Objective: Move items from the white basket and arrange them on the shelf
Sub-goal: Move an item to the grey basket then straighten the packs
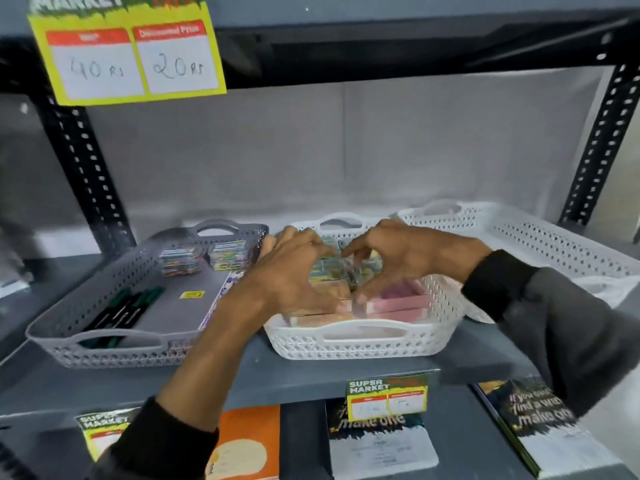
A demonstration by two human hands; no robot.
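A white basket (363, 341) stands on the grey shelf (298, 375), holding small clear boxes of colourful clips (329, 270) and pink and tan flat packs (398, 303). My left hand (291, 271) and my right hand (391, 254) are both inside the basket, fingers curled around the small clear boxes; motion blur hides exactly how many each grips. To the left, a grey basket (104, 348) holds two stacks of the same clear boxes (204, 258) at its back and several dark green pens (121, 313) at its front left.
A second white basket (554, 233) sits at the back right. Black perforated uprights (83, 174) flank the bay. A yellow price tag (131, 60) hangs from the shelf above. Books (377, 441) and price tags lie on the lower shelf.
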